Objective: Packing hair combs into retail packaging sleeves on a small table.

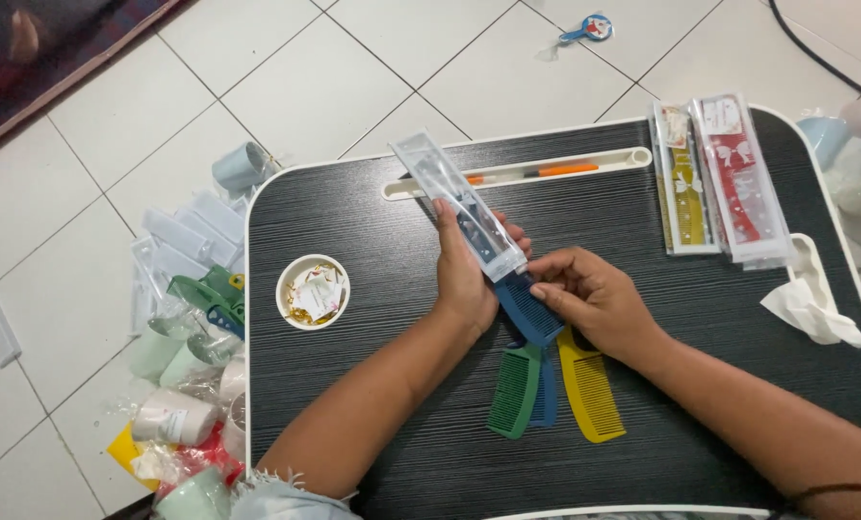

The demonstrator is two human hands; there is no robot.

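Holding a clear plastic sleeve (459,202) near the table's (401,424) centre, the left hand (467,274) has its grip closed around the sleeve's lower part, and the sleeve slants up toward 11 o'clock. The right hand (592,300) pinches the toothed end of a blue comb (528,306) at the sleeve's mouth; the comb's handle sits inside the sleeve and the teeth stick out toward 5 o'clock. Just below the hands, at 6 o'clock, lie a green comb (513,390), another blue comb (546,393) partly under it, and a yellow comb (588,387). At 9 o'clock stands a small round cup (312,291) of gold bits. At 1 o'clock lie packed combs (719,173) in sleeves, and at 12 o'clock an orange pen (546,171) rests in the table's groove. At 3 o'clock lies a white tissue (813,306).
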